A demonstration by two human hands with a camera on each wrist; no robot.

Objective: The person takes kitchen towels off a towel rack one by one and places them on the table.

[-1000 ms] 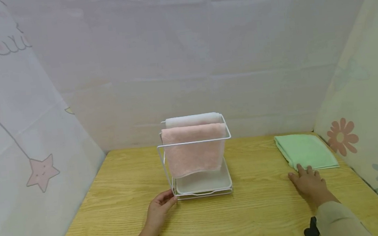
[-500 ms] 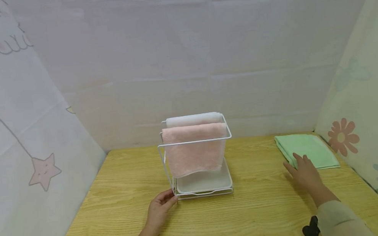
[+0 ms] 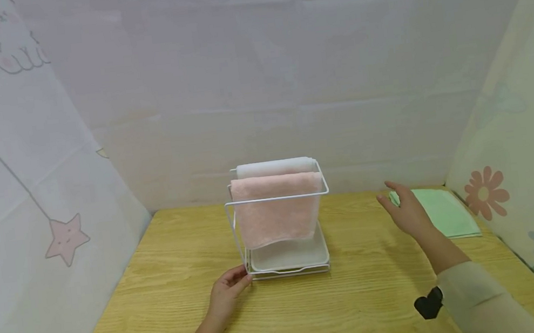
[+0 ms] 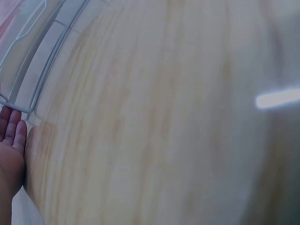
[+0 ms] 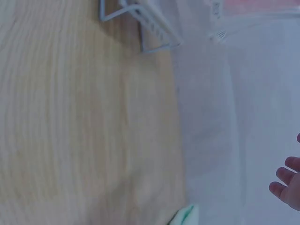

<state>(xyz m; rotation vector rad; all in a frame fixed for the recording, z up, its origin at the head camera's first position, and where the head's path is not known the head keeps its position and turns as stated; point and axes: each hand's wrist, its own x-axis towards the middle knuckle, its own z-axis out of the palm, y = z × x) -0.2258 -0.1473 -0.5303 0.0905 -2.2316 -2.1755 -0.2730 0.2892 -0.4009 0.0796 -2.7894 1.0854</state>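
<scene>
A white wire rack (image 3: 277,198) stands mid-table, with a pink towel (image 3: 277,214) over its front bar and a white towel (image 3: 274,167) over the bar behind. A pale tray (image 3: 291,255) sits in its base. My left hand (image 3: 225,295) holds the rack's lower left corner between thumb and fingers. In the left wrist view, fingertips (image 4: 14,117) of this hand meet the base wire. My right hand (image 3: 409,214) is in the air with fingers spread, holding nothing. Behind it, a folded green towel (image 3: 448,212) lies at the table's right, partly hidden by the hand and forearm.
The wooden table (image 3: 349,299) ends at a pale cloth backdrop (image 3: 360,80) along the back and both sides. A dark heart-shaped object (image 3: 429,304) shows beside the right sleeve.
My right hand has lifted off the green towel's near edge and moved up and to the left. The left hand stays at the rack's corner; the towels keep their places.
</scene>
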